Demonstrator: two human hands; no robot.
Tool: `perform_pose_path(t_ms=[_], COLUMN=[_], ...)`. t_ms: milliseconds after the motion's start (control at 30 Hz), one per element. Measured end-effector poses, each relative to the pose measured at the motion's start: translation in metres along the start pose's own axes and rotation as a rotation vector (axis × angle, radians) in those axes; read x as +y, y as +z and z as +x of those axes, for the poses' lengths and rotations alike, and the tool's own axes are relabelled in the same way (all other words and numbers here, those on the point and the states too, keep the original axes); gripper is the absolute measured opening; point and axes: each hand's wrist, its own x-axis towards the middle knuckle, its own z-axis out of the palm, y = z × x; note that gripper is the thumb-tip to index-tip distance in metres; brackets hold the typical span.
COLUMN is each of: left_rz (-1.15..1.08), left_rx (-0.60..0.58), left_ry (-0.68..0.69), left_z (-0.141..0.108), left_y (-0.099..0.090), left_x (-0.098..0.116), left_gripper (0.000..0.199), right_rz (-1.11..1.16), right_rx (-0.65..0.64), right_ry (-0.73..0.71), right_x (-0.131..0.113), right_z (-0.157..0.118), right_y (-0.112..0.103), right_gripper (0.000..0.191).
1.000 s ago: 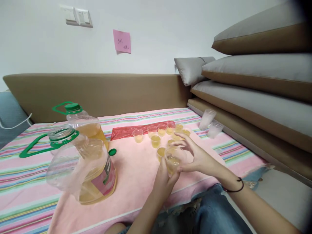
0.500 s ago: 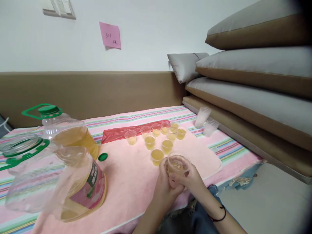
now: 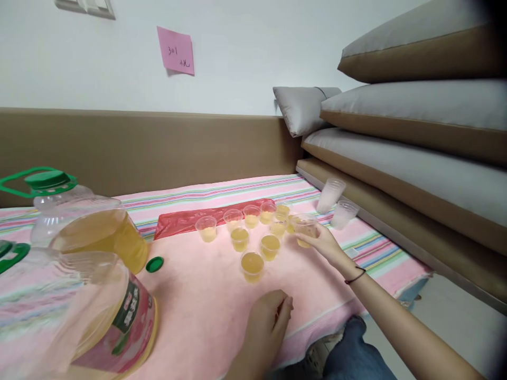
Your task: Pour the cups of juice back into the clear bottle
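Cup point(image 3: 306, 231) farther right, left hand point(image 3: 266, 326) (curled) off

Eleven filled cups point(image 3: 252, 270), two cup stacks point(image 3: 331, 196), two jugs point(image 3: 119, 316), two green caps point(image 3: 154, 264)

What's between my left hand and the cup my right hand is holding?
Only pink cloth lies between your left hand and that cup, in the head view.

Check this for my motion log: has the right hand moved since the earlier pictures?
Yes: the right hand has moved forward, nearer the stacked cups, which have stayed put.
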Motion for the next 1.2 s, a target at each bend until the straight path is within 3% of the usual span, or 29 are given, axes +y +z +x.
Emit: perform_pose_path(t_ms=[100,267,700,1200], left_rz=[0.003,-0.008,0.001,0.022], left_rx=[-0.031,-0.048,-0.047,-0.042], left_ry=[-0.006,-0.005,-0.018,0.016], left_z=[0.000,0.000,0.000,0.000], left_y=[0.003,0.003,0.005,0.006], left_x=[0.001,0.002,0.000,-0.002], left_gripper=[0.037,0.037,0.033,0.032], right_rz=[-0.061,-0.154,-0.476,-0.644], right_rx=[-0.028,0.028,0.036,-0.029], right_ry=[0.046,0.062,0.105,0.123], right_x=[0.012,0.015,0.003,0.001], right_z=[0.018,0.032,0.040,0.048], right_y=[-0.002,-0.001,-0.002,-0.003], right_gripper=[0.046,0.046,0.045,0.050])
